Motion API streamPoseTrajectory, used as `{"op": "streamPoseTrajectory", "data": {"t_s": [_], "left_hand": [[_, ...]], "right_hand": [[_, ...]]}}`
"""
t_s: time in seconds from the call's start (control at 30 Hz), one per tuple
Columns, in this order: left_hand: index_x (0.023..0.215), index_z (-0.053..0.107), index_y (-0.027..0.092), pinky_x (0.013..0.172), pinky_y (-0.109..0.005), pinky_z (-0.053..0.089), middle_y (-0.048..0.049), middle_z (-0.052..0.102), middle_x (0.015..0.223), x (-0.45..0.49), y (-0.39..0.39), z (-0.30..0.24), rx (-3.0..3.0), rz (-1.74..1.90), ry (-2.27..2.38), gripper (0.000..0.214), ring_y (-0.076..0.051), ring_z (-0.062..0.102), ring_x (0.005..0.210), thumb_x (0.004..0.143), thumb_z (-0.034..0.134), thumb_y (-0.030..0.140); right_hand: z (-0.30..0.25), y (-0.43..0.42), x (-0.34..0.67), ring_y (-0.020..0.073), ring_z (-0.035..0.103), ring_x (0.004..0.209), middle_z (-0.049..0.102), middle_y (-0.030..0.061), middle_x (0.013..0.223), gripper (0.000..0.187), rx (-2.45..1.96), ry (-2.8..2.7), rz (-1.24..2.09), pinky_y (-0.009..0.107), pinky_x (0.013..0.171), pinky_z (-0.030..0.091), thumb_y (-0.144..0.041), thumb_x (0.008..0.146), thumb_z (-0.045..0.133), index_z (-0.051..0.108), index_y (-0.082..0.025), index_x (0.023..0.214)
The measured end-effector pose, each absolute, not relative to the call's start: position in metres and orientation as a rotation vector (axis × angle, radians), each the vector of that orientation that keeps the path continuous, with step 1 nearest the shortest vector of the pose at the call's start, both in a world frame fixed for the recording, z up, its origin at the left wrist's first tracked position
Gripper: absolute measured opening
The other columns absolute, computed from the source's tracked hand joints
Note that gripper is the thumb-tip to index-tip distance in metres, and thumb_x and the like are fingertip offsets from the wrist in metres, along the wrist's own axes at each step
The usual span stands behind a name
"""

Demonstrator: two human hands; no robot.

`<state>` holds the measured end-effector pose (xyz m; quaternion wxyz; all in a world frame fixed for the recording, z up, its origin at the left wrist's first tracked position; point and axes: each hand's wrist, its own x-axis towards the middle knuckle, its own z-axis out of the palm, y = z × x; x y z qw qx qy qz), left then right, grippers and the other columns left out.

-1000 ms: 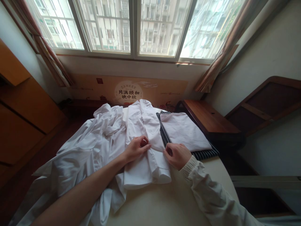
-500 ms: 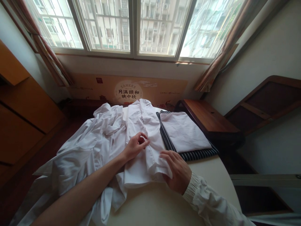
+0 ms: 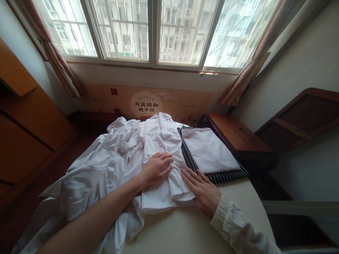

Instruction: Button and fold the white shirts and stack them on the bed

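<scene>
A white garment, perhaps a shirt [image 3: 155, 135], lies partly folded into a long strip on the table, its creases running away from me. My left hand [image 3: 158, 168] rests on the middle of that strip, fingers stretched out over the cloth. Along the strip's right edge lies my right hand [image 3: 201, 190], palm down with its fingers extended and flat on the fabric. Neither hand grips anything. To the left, loose white cloth [image 3: 106, 158] spreads in crumpled folds and hangs past the table edge.
Right of the strip, a folded white cloth [image 3: 210, 150] lies on black striped fabric [image 3: 227, 176]. The pale table [image 3: 169, 229] has a rounded edge. A brown wooden stand [image 3: 238, 134] is behind at right, an orange cabinet [image 3: 29, 120] at left, and a barred window [image 3: 127, 31] ahead.
My left hand has gone from a pinch over the cloth to lying flat on it. My right hand has uncurled from the near right edge and flattened onto the fabric.
</scene>
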<state>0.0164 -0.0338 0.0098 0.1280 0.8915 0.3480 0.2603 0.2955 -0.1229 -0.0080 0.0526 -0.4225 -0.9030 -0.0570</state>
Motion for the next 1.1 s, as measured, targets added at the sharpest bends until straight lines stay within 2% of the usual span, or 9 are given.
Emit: {"op": "streamPoseTrajectory", "data": {"t_s": [0.17, 0.27, 0.4, 0.5, 0.63, 0.77, 0.93, 1.03, 1.1], "left_hand": [[0.142, 0.062, 0.027, 0.131, -0.052, 0.031, -0.008, 0.062, 0.156, 0.018, -0.037, 0.01, 2.538, 0.706, 1.164, 0.038, -0.027, 0.055, 0.148, 0.11, 0.054, 0.045], [0.137, 0.064, 0.025, 0.131, -0.052, 0.032, -0.0099, 0.064, 0.154, 0.017, -0.036, 0.011, 2.512, 0.742, 1.138, 0.036, -0.028, 0.053, 0.149, 0.108, 0.057, 0.045], [0.124, 0.068, 0.025, 0.129, -0.055, 0.033, -0.011, 0.067, 0.15, 0.016, -0.033, 0.012, 2.451, 0.772, 1.049, 0.028, -0.031, 0.055, 0.148, 0.102, 0.067, 0.041], [0.118, 0.07, 0.026, 0.13, -0.057, 0.03, -0.0103, 0.069, 0.148, 0.015, -0.033, 0.013, 2.415, 0.794, 1.014, 0.023, -0.032, 0.054, 0.148, 0.097, 0.072, 0.037], [0.117, 0.07, 0.026, 0.131, -0.057, 0.028, -0.0103, 0.067, 0.15, 0.015, -0.034, 0.014, 2.439, 0.788, 1.009, 0.023, -0.032, 0.054, 0.148, 0.097, 0.072, 0.035], [0.122, 0.071, 0.027, 0.131, -0.054, 0.028, -0.0101, 0.063, 0.154, 0.015, -0.037, 0.018, 2.505, 0.825, 0.903, 0.025, -0.03, 0.059, 0.142, 0.098, 0.069, 0.033], [0.126, 0.074, 0.028, 0.118, -0.044, 0.046, -0.0101, 0.073, 0.139, 0.017, -0.044, 0.03, 2.523, 0.684, 0.494, 0.026, -0.027, 0.069, 0.126, 0.101, 0.064, 0.033], [0.126, 0.075, 0.028, 0.117, -0.044, 0.047, -0.011, 0.077, 0.13, 0.022, -0.051, 0.034, 2.5, 0.602, 0.352, 0.037, -0.03, 0.071, 0.121, 0.093, 0.077, 0.047], [0.124, 0.075, 0.029, 0.118, -0.045, 0.046, -0.0109, 0.077, 0.129, 0.026, -0.055, 0.034, 2.482, 0.594, 0.29, 0.045, -0.031, 0.072, 0.12, 0.086, 0.085, 0.05]], "right_hand": [[-0.013, -0.132, 0.307, 0.0277, 0.032, 0.164, 0.03, 0.0088, 0.177, 0.107, -1.344, -2.731, -0.203, 0.053, 0.134, 0.026, -0.011, 0.071, 0.053, 0.026, -0.016, 0.174], [-0.011, -0.139, 0.309, 0.0314, 0.036, 0.162, 0.033, 0.0121, 0.176, 0.097, -1.34, -2.681, -0.151, 0.057, 0.133, 0.027, -0.02, 0.082, 0.056, 0.027, -0.016, 0.174], [0.012, -0.129, 0.314, 0.035, 0.054, 0.15, 0.053, 0.0127, 0.165, 0.072, -1.279, -2.63, 0.114, 0.062, 0.128, 0.034, -0.054, 0.097, 0.063, 0.053, -0.025, 0.162], [0.037, -0.097, 0.32, 0.031, 0.07, 0.131, 0.075, 0.0089, 0.139, 0.044, -1.253, -2.571, 0.351, 0.06, 0.125, 0.039, -0.056, 0.105, 0.056, 0.074, -0.029, 0.136], [0.063, -0.035, 0.321, 0.0293, 0.077, 0.107, 0.083, 0.009, 0.116, 0.034, -1.347, -2.351, 0.491, 0.048, 0.103, 0.057, -0.048, 0.102, 0.061, 0.08, -0.023, 0.113], [0.07, 0.03, 0.305, 0.0245, 0.075, 0.09, 0.083, 0.0075, 0.103, 0.024, -1.477, -2.079, 0.58, 0.036, 0.083, 0.058, -0.038, 0.097, 0.065, 0.081, -0.02, 0.099], [0.06, 0.096, 0.275, 0.0215, 0.072, 0.087, 0.08, 0.0068, 0.091, 0.025, -1.633, -1.98, 0.49, 0.031, 0.081, 0.052, -0.041, 0.093, 0.074, 0.081, -0.017, 0.09], [0.05, 0.118, 0.259, 0.0229, 0.071, 0.091, 0.079, 0.0071, 0.093, 0.03, -1.816, -2.008, 0.441, 0.03, 0.081, 0.05, -0.048, 0.087, 0.08, 0.079, -0.018, 0.088], [0.043, 0.126, 0.253, 0.0229, 0.07, 0.095, 0.079, 0.007, 0.098, 0.025, -1.907, -2.018, 0.425, 0.03, 0.082, 0.049, -0.043, 0.085, 0.082, 0.079, -0.019, 0.089]]}}
